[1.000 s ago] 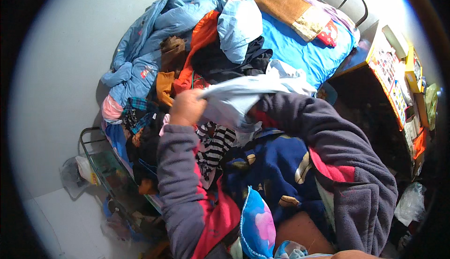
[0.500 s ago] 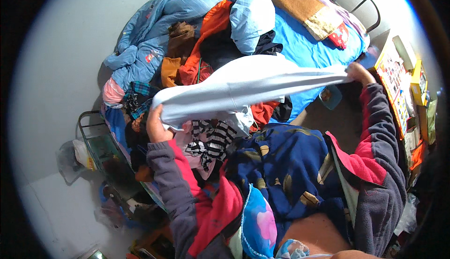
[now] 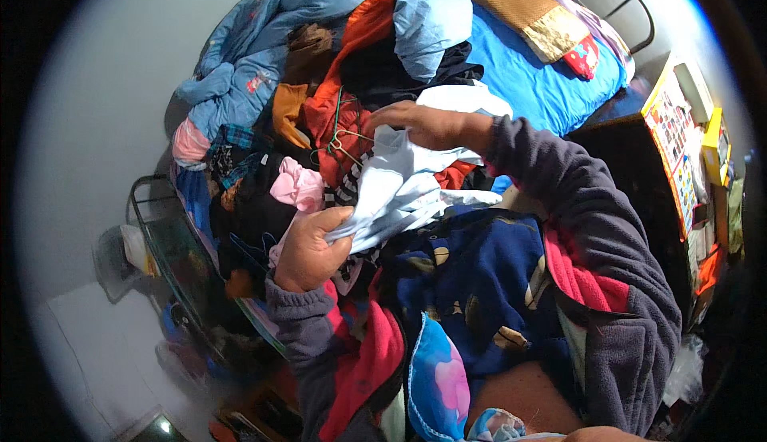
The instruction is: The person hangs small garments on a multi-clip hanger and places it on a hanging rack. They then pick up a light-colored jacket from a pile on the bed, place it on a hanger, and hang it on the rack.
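Bed [image 3: 527, 74] heaped with clothes [image 3: 323, 138]; nearer, left hand [image 3: 310, 252] pinches the pale cloth's [image 3: 391, 185] lower-left edge, thumb against fingers; cloth slants away rightward beneath right hand [image 3: 435, 126], fingers extended, grip indeterminable; quilt [image 3: 233, 94] beyond

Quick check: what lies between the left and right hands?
In the head view, the pale cloth lies bunched between the left hand and the right hand.
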Motion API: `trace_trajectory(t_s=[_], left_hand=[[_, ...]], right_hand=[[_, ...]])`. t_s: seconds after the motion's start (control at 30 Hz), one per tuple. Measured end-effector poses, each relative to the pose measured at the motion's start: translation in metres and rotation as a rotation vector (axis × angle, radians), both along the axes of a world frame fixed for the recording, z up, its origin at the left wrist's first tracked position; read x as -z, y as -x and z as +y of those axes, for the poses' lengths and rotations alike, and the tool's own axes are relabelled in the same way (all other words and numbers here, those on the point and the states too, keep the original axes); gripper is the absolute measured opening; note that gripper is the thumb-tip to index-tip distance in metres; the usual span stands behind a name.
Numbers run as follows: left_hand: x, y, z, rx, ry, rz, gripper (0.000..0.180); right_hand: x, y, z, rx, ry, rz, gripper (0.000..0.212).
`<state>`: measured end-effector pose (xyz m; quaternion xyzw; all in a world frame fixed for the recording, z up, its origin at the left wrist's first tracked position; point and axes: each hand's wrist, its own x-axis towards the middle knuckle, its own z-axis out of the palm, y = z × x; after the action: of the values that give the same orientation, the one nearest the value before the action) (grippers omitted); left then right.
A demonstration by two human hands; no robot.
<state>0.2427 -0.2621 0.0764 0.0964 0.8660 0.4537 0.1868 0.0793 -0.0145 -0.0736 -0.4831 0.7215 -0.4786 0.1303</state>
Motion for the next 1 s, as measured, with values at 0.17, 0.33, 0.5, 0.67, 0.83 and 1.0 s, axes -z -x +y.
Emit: trace_trajectory(t_s=[0.17, 0.33, 0.5, 0.67, 0.83, 1.0], left_hand=[[-0.032, -0.011, -0.02, 0.012, -0.023, 0.033, 0.037], [-0.057, -0.018, -0.033, 0.076, -0.152, -0.082, 0.044], [-0.072, -0.011, -0.037, 0.139, -0.058, 0.02, 0.043], [-0.086, -0.021, -0.064, -0.035, 0.083, 0.226, 0.035], [-0.075, -0.025, -0.094, -0.257, 0.089, 0.372, 0.028], [-0.075, 0.008, -0.131, -0.5, 0.232, 0.653, 0.021]], right_hand=[[-0.038, -0.012, -0.062, -0.674, -0.222, -0.359, 0.041], [-0.06, -0.017, -0.092, -0.794, -0.043, -0.764, 0.048], [-0.071, -0.009, -0.101, -0.926, -0.162, -0.811, 0.061], [-0.05, 0.026, -0.019, -0.381, -0.377, -0.527, 0.041], [-0.04, 0.035, 0.04, -0.033, -0.511, -0.109, 0.031], [-0.098, 0.065, 0.043, 0.456, -0.044, 0.035, 0.027]])
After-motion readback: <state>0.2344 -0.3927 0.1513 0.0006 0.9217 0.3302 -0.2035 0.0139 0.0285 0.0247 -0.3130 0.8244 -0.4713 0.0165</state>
